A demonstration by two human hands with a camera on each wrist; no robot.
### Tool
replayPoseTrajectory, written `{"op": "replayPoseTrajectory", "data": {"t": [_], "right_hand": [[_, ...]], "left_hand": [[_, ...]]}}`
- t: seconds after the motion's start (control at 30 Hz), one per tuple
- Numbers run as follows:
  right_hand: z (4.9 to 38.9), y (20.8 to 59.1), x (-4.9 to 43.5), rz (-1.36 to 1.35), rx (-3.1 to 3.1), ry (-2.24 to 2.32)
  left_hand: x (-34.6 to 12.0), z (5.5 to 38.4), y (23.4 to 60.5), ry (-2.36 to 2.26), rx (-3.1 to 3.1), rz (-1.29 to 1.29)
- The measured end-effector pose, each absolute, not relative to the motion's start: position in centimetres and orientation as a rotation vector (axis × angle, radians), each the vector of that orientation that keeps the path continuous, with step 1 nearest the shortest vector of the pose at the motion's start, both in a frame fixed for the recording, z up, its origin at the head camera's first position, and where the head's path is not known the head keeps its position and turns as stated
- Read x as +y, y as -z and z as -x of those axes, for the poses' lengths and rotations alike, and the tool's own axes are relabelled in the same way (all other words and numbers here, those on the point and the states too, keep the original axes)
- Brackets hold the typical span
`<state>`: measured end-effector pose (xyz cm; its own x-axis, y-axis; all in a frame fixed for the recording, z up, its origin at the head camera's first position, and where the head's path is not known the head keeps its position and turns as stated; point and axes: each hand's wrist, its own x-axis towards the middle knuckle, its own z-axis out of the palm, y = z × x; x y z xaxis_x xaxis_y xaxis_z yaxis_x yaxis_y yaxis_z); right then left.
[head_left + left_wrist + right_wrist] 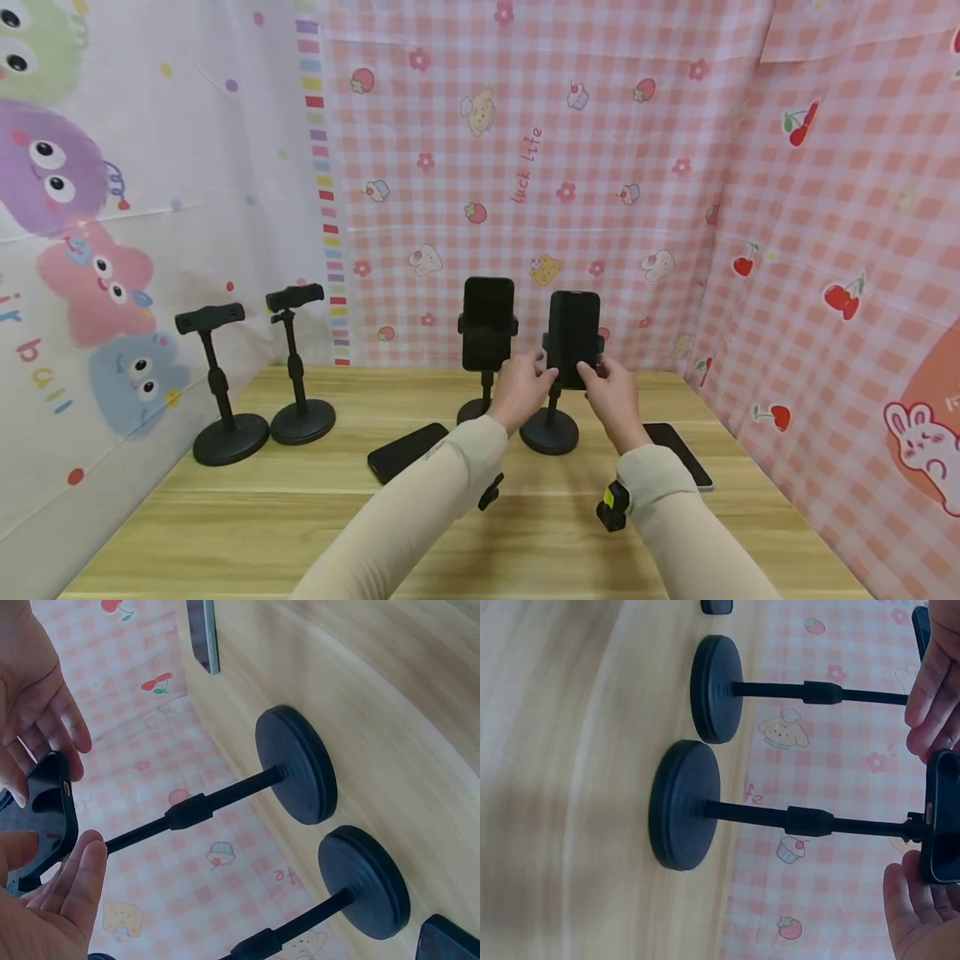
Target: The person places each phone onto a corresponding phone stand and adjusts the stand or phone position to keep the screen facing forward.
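A black smartphone stands upright in the clamp of a black phone stand. My left hand holds its lower left edge, with the thumb at the front and fingers behind. On the opposite edge, my right hand pinches it, thumb over the lower screen. The left wrist view shows both thumbs on the front of the phone. In the right wrist view, the stand's pole reaches the back of the phone, between the two hands.
Just left, a second stand carries another upright phone. Two stands with bare clamps are at the far left. One phone lies beside my left forearm, another beyond my right wrist. Patterned cloth hangs behind the table.
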<state>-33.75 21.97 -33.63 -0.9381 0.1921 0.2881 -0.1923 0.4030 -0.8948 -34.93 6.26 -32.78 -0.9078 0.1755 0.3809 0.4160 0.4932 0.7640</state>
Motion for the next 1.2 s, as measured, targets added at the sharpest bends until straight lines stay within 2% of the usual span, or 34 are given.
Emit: {"op": "replayPoseTrajectory", "data": {"t": [0.67, 1.2], "right_hand": [[31.6, 36.2, 19.9, 0.086, -2.293, -1.398], [29.1, 38.8, 19.0, -0.013, -2.403, -1.255]], "left_hand": [[5.9, 33.4, 35.0, 1.245, -2.541, 0.636], [4.4, 32.0, 36.5, 0.929, -2.766, 0.657]]}}
